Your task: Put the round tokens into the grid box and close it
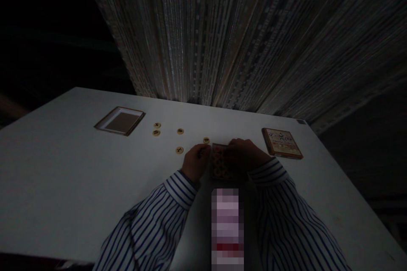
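Observation:
A small clear tray [218,172] of round Chinese chess pieces lies on the table in front of me, in deep shadow. My left hand [195,162] is at its left edge, fingers curled closed; what they hold, if anything, is too dark to make out. Over the tray's right side bends my right hand [244,154], its fingers curled down and partly hidden, so their contents are unclear. Just beyond my left hand lies a loose chess piece [206,140]. Farther left are another piece [179,150], one behind it [180,131], and a close pair [156,129].
An open, shallow box part [136,112] with a brown rim lies at the back left of the white table [79,178]. On the right rests a flat box or lid [282,142] with a printed top. A striped string curtain [197,42] hangs along the far edge.

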Tool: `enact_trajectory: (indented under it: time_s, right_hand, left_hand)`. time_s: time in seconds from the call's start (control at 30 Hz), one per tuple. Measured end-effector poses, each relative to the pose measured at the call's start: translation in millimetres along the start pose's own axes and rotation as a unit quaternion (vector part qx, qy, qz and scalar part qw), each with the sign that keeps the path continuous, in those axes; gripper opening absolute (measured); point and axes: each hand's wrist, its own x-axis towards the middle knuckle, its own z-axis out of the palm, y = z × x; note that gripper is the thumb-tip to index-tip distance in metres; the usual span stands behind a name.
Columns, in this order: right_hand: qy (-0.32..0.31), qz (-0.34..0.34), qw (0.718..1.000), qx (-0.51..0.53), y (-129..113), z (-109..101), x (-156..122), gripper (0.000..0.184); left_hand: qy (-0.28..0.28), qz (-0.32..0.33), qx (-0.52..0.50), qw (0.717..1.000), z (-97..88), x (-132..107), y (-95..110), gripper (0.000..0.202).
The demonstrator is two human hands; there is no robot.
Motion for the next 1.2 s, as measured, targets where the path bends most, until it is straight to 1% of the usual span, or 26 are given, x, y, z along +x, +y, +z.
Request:
enact_trajectory:
  time_s: [0.13, 0.47, 0.67, 0.83, 0.97, 1.2]
  right_hand:
    - [-0.009, 0.0, 1.0, -0.017, -0.3, 0.2, 0.4, 0.026]
    - [-0.012, 0.0, 1.0, 0.012, 0.6, -0.3, -0.2, 0.025]
    - [-0.01, -0.004, 1.0, 0.003, 1.0, 0.6, -0.4, 0.026]
    - [-0.006, -0.002, 1.0, -0.002, 2.0, 2.7, -0.2, 0.025]
    - [0.005, -0.009, 1.0, 0.01, 1.7, 2.6, -0.2, 0.025]
    - [-0.004, -0.001, 1.0, -0.005, -0.2, 0.4, -0.8, 0.026]
  left_hand:
    - [0.003, -0.004, 0.008, 1.0, -0.9, -0.1, 1.2, 0.023]
    - [0.007, 0.005, 0.009, 1.0, -0.9, -0.6, 1.1, 0.022]
    - [0.004, 0.002, 0.009, 1.0, -0.7, -0.7, 1.5, 0.024]
    - [0.008, 0.004, 0.007, 1.0, 0.0, -0.6, 0.9, 0.021]
    - [0.007, 0.002, 0.01, 1.0, -1.0, -0.6, 3.3, 0.02]
    - [0.0, 0.001, 0.03, 1.0, -2.7, -0.8, 6.5, 0.02]
